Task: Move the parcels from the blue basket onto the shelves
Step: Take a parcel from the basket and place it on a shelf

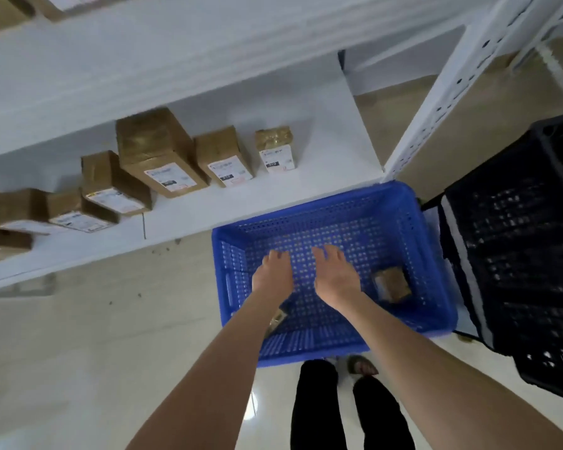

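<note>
The blue basket [413,219] stands on the floor at the foot of the white shelves [332,125]. A small brown parcel [392,284] lies on the basket's bottom at the right. Another small parcel [277,318] peeks out from under my left forearm near the basket's front left. My left hand [272,276] and my right hand [333,276] hang side by side over the basket's middle, palms down, fingers spread, holding nothing. Several brown labelled parcels [158,154] stand in a row on the low shelf.
A black crate [514,241] sits just right of the blue basket, stacked on others. The shelf's perforated white upright [436,118] rises behind the basket's far right corner. More parcels lie on the shelf above at the top left. My legs and feet stand behind the basket.
</note>
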The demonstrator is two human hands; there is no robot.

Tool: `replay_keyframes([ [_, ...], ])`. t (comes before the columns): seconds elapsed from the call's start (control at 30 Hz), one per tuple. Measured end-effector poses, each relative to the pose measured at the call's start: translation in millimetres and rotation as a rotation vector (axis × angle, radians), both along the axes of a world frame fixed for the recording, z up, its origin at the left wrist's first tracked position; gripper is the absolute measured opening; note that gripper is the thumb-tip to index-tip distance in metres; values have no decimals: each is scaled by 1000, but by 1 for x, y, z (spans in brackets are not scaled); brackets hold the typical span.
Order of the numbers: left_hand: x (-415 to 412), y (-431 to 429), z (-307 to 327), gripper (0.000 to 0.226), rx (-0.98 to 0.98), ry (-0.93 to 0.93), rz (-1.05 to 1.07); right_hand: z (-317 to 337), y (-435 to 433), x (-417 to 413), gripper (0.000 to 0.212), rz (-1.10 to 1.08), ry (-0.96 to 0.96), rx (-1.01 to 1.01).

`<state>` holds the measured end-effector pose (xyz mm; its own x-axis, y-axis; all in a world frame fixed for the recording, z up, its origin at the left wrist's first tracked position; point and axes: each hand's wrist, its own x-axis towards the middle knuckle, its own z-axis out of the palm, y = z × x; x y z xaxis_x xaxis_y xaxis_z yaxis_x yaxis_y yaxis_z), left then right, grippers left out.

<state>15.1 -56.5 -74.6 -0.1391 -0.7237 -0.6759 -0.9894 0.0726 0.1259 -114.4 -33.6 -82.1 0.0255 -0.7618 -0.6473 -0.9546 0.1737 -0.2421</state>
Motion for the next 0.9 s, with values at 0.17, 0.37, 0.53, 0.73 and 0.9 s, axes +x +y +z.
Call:
replay_keyframes([
  [0.17, 37, 29, -85, 42, 55, -49, 208, -98, 16, 33, 70, 76, -51, 139],
  [0.37, 68, 58, -186, 38, 230, -138, 350, -204, 31, 69, 60, -93, -257, 303],
  [0.53, 78, 64, -249, 42, 293, -191, 398, -270, 26, 99, 60, -524, -421, 519],
  [0.73, 79, 63, -282, 32, 363, -191, 518, -311, 31, 115, 46, -905, -594, 812],
  [0.9, 73, 54, -262, 33, 273, -73, 531, -294, 28, 107, 43, -1092, -663, 828],
])
